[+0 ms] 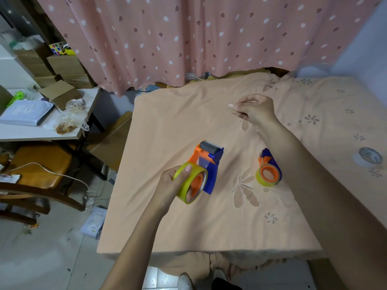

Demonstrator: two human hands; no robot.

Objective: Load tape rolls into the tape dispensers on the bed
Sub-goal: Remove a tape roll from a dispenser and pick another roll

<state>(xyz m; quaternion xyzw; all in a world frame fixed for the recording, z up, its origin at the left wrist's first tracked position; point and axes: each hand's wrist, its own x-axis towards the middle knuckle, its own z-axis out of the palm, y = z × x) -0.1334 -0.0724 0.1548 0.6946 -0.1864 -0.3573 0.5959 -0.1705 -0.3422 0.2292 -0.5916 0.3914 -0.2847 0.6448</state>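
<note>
On the bed (167, 126), a tape dispenser (206, 166) sits near the middle, its tape roll (191, 182) at the near end, gripped by a person's left hand (171, 185). A second tape dispenser (269, 171) lies to the right of the first, apart from it, also carrying a roll. A loose tape roll (369, 156) lies farther right again, near the bed's right side. The right hand (254, 110) is beyond both dispensers, fingers pinched together. A curtain (188, 38) hangs behind the bed; a table (39, 133) stands left of it.
</note>
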